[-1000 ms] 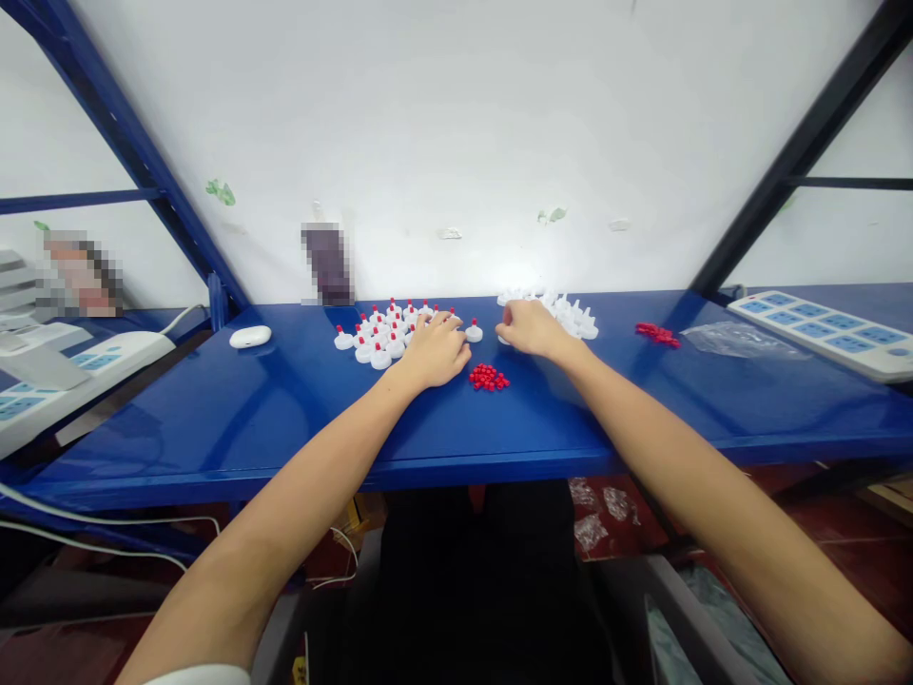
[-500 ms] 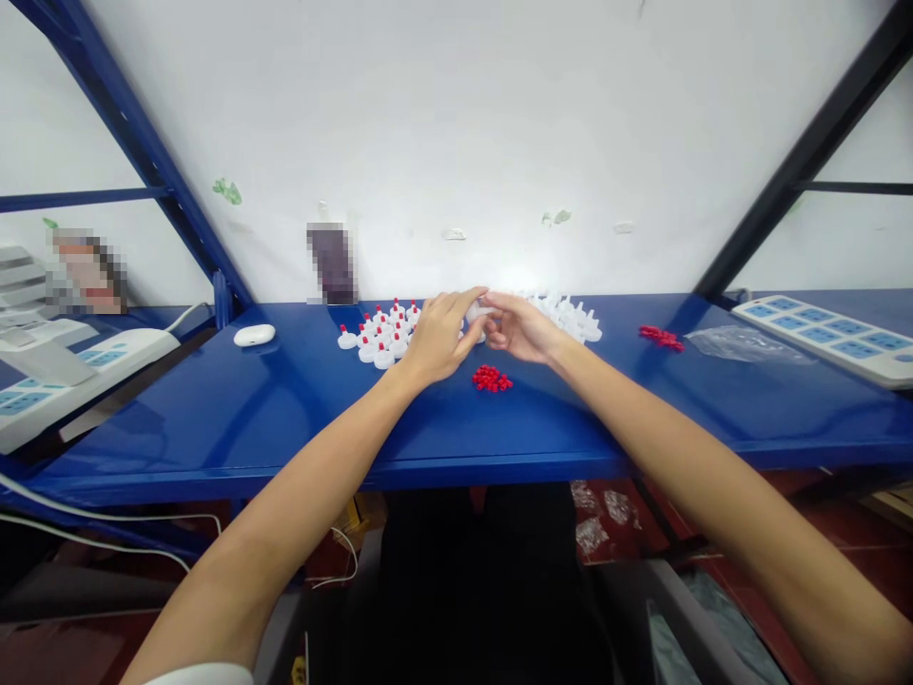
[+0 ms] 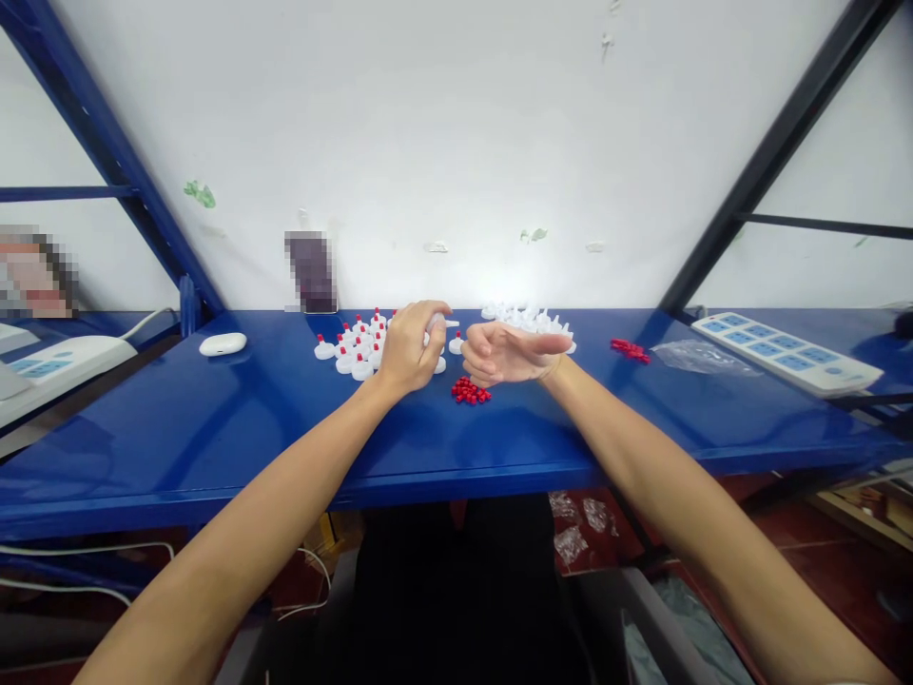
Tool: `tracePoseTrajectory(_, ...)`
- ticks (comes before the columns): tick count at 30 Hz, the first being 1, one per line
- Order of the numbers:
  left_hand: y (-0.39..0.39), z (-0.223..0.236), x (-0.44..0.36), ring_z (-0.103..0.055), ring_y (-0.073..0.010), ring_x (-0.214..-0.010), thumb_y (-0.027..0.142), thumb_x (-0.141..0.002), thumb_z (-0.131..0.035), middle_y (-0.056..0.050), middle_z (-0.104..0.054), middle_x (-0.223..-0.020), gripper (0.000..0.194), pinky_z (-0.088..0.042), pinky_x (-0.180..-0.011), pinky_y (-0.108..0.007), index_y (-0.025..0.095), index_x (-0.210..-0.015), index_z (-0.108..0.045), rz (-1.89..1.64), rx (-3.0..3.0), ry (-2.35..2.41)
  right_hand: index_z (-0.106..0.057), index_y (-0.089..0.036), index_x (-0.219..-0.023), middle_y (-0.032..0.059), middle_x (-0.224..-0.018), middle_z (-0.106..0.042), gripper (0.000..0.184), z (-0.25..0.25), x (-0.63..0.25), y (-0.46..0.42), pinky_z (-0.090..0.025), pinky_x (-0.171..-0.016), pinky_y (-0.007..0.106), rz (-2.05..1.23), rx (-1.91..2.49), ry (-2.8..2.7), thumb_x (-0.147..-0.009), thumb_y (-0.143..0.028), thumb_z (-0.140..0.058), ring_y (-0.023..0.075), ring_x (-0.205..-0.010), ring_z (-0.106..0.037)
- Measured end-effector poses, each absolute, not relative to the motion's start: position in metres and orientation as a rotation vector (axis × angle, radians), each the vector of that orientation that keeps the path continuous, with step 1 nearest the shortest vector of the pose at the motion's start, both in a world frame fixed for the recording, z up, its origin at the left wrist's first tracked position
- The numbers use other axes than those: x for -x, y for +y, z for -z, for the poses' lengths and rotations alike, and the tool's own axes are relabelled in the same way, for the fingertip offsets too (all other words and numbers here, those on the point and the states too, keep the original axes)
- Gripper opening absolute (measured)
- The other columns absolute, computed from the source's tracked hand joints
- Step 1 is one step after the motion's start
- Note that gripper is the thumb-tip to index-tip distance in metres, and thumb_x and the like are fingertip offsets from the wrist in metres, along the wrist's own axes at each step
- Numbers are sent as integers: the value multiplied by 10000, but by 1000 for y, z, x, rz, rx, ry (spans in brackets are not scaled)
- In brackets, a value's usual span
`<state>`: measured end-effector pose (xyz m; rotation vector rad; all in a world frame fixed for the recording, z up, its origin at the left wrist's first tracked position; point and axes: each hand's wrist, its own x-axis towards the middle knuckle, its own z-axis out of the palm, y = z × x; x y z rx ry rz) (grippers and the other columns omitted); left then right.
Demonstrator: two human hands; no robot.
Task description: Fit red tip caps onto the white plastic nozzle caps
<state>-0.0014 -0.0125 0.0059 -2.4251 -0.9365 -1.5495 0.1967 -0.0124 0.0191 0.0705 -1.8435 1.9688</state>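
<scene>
Head view: the left hand (image 3: 408,350) pinches a white nozzle cap (image 3: 437,322); the right hand (image 3: 510,356) half-curls, contents unclear, near loose red caps (image 3: 468,391), which a low sweep could scatter.

A blue table (image 3: 285,419) carries white caps (image 3: 362,369), red tips (image 3: 471,391), plastic film (image 3: 703,358).

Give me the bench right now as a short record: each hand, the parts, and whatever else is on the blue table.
left hand: the left hand grips a white cap, its bare spout pointing right
right hand: the right hand is half curled beside the near red pile; contents unclear
red-tipped caps: a cluster on the left
bare-spout caps: a cluster behind the right hand
far red pile: red pieces beside a clear bag
far left: white case
</scene>
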Motion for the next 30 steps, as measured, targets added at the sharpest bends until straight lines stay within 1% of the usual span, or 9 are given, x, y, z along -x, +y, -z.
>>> tracePoseTrajectory(5,-12,-6,2,-623,-219,-990,355,-994,-315,-78,-679,-1053,311,-473,-899,-377,201,-1070,-574,1574,2425,-925,-565,-213,-919,-7,-763,-542,781,-18,-201,-10,-347,-561,278,-1983,91,-1895,-432,-769,-818,113,-600,-420)
tracePoseTrajectory(7,-12,-6,3,-619,-221,-1003,369,-988,-333,-82,-672,-1070,304,-473,-905,-378,200,-1084,-567,1570,2431,-919,-584,-195,-955,8,-780,-548,668,-21,-201,-11,-345,-559,272,-1975,183,-1916,-561,-689,-802,124,-627,-440)
tracePoseTrajectory(9,-11,-7,3,-618,-223,-1001,372,-981,-342,-84,-667,-1073,299,-475,-903,-377,199,-1090,-561,1572,2424,-918,-600,-177,-968,15,-778,-549,464,-26,-200,-11,-317,-540,255,-1923,334,-1908,-683,-508,-756,125,-650,-443)
tracePoseTrajectory(11,-11,-7,3,-620,-222,-982,367,-978,-339,-82,-666,-1058,296,-477,-892,-377,198,-1084,-558,1594,2398,-921,-610,-167,-933,13,-751,-539,304,-29,-198,-11,-282,-523,247,-1837,466,-1857,-730,-385,-670,119,-644,-425)
tracePoseTrajectory(13,-11,-7,3,-621,-220,-968,361,-976,-340,-79,-667,-1045,290,-476,-885,-376,197,-1073,-559,1621,2377,-918,-608,-165,-860,0,-696,-512,228,-30,-197,-9,-260,-509,248,-1713,589,-1833,-754,-368,-618,112,-608,-400)
tracePoseTrajectory(19,-11,-6,3,-624,-217,-976,353,-977,-352,-72,-672,-1046,276,-466,-886,-368,202,-1067,-565,1590,2417,-931,-596,-169,-723,-22,-594,-542,227,-20,-198,0,-327,-556,260,-1049,1104,-2234,-806,-374,-649,103,-547,-434)
tracePoseTrajectory(24,-11,-5,3,-626,-219,-963,341,-970,-361,-64,-679,-1046,269,-452,-892,-371,210,-1075,-570,1518,2435,-983,-569,-171,-598,-2,-556,-588,339,-15,-202,5,-356,-546,265,-958,1169,-2409,-836,-411,-593,102,-500,-449)
tracePoseTrajectory(27,-9,-4,3,-628,-221,-945,348,-968,-361,-62,-685,-1045,275,-448,-885,-372,211,-1074,-573,1480,2452,-1003,-670,-153,-755,-1,-620,-631,151,-16,-204,7,-400,-566,252,-1036,1125,-2391,-778,-284,-600,114,-551,-514)
tracePoseTrajectory(30,-8,-3,3,-630,-218,-936,341,-966,-368,-57,-690,-1036,268,-446,-877,-368,210,-1069,-578,1461,2457,-1001,-732,-142,-942,-3,-693,-666,266,-17,-207,9,-411,-581,245,-1094,1099,-2428,-718,-206,-605,115,-592,-527)
